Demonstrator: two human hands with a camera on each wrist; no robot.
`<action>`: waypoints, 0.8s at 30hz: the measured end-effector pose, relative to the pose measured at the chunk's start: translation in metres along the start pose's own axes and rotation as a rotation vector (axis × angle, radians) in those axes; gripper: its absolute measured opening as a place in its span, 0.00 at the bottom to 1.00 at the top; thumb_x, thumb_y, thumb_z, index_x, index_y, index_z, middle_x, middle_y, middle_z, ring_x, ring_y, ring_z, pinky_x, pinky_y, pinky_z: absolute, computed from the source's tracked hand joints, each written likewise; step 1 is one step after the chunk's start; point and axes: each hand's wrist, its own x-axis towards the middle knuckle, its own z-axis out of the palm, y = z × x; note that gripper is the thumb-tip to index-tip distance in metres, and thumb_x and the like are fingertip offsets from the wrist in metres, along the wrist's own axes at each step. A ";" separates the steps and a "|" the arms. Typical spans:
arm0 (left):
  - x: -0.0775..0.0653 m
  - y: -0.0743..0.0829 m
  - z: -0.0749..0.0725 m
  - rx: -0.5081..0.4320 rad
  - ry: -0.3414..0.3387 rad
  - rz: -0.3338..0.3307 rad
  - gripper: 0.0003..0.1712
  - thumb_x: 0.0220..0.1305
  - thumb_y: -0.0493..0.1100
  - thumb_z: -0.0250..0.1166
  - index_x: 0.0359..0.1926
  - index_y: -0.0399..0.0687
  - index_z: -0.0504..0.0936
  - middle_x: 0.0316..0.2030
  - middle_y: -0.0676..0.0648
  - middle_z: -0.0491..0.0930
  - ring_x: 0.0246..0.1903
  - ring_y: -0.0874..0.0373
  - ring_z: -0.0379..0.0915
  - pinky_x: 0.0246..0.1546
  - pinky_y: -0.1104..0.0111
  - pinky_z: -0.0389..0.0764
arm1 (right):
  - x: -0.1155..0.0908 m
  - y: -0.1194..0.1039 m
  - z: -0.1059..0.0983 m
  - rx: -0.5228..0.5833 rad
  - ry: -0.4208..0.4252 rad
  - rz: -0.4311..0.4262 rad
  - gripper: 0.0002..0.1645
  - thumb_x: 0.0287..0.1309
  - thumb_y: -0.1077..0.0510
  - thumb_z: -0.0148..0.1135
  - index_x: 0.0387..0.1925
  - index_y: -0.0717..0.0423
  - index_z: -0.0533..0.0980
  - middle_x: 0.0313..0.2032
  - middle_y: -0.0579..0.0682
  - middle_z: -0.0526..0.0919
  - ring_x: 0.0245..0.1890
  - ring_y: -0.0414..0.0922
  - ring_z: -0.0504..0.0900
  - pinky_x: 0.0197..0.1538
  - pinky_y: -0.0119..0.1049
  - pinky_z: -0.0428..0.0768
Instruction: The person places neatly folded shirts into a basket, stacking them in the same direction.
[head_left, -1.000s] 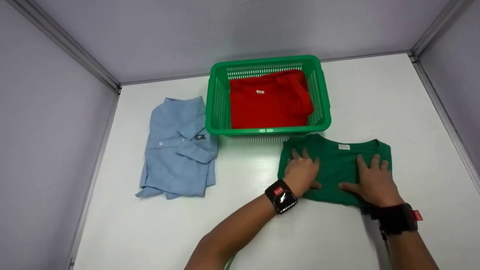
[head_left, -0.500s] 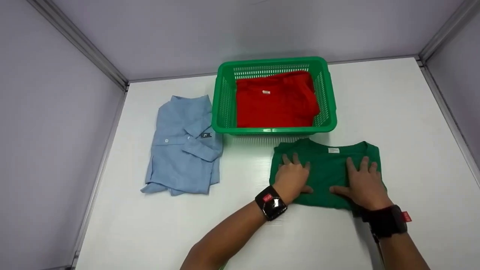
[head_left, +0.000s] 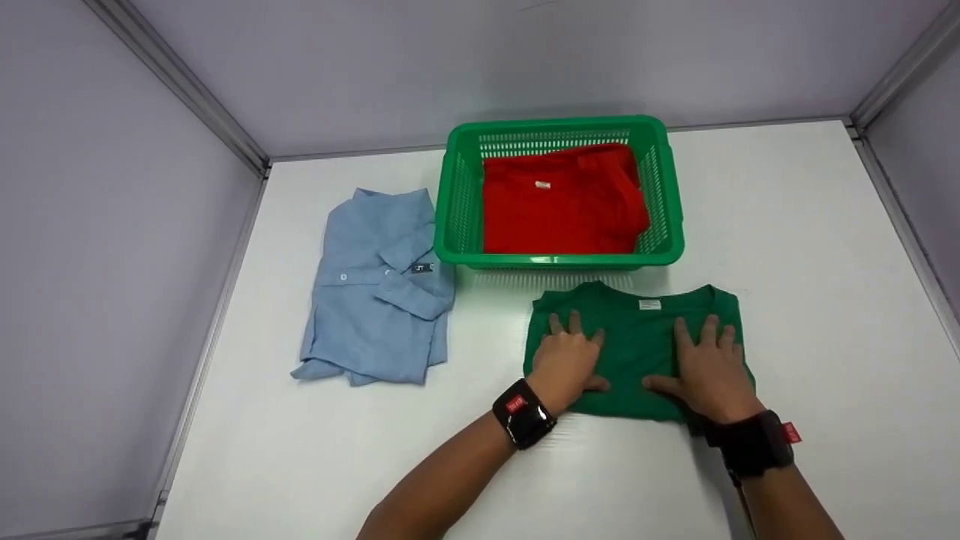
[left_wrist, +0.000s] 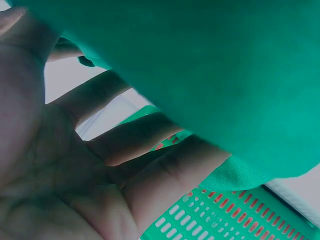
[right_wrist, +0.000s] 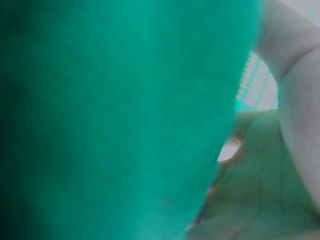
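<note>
A folded green T-shirt [head_left: 636, 352] lies on the white table, its neckline with a white tag [head_left: 649, 304] facing the far side. My left hand [head_left: 566, 367] rests on the left part of the shirt, fingers spread. On its right part lies my right hand [head_left: 714, 375], also spread, thumb pointing inward. In the left wrist view, green cloth [left_wrist: 210, 85] covers the fingertips of the left hand [left_wrist: 70, 165]. Blurred green cloth [right_wrist: 125, 120] fills much of the right wrist view, beside the palm of the right hand [right_wrist: 260, 175].
Behind the T-shirt stands a green plastic basket [head_left: 555, 261] with a folded red garment [head_left: 562, 206] inside. A folded light-blue button shirt [head_left: 375, 300] lies left of the basket, close against its side. Grey walls [head_left: 360, 67] enclose the table [head_left: 300, 450] at the back and sides.
Both hands have slid the green T-shirt left and slightly toward me, relative to the basket. The head view has shifted, so the basket and blue shirt appear farther right.
</note>
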 end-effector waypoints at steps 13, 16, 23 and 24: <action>-0.023 -0.023 0.009 -0.028 0.050 -0.033 0.49 0.58 0.77 0.69 0.74 0.60 0.76 0.73 0.35 0.73 0.68 0.34 0.76 0.53 0.60 0.89 | 0.004 -0.029 0.006 -0.029 0.034 -0.049 0.65 0.55 0.35 0.77 0.74 0.78 0.61 0.69 0.90 0.58 0.67 0.91 0.59 0.64 0.82 0.65; -0.025 -0.027 0.011 -0.031 0.042 -0.043 0.49 0.58 0.77 0.69 0.75 0.60 0.75 0.73 0.35 0.72 0.68 0.34 0.75 0.54 0.60 0.88 | 0.006 -0.034 0.005 -0.020 0.025 -0.049 0.65 0.56 0.35 0.77 0.74 0.78 0.60 0.70 0.90 0.57 0.68 0.91 0.58 0.64 0.82 0.65; -0.035 -0.036 0.017 -0.014 0.058 -0.044 0.49 0.58 0.77 0.68 0.74 0.59 0.76 0.73 0.36 0.73 0.68 0.35 0.76 0.53 0.61 0.89 | 0.008 -0.046 0.009 -0.019 0.014 -0.065 0.65 0.56 0.35 0.77 0.75 0.78 0.60 0.70 0.90 0.58 0.68 0.90 0.58 0.65 0.82 0.65; -0.037 -0.038 0.018 -0.015 0.056 -0.046 0.49 0.58 0.77 0.68 0.74 0.60 0.76 0.73 0.36 0.73 0.68 0.35 0.76 0.53 0.61 0.89 | 0.008 -0.048 0.010 -0.018 0.013 -0.067 0.65 0.56 0.35 0.77 0.75 0.77 0.60 0.70 0.89 0.58 0.68 0.90 0.58 0.65 0.82 0.64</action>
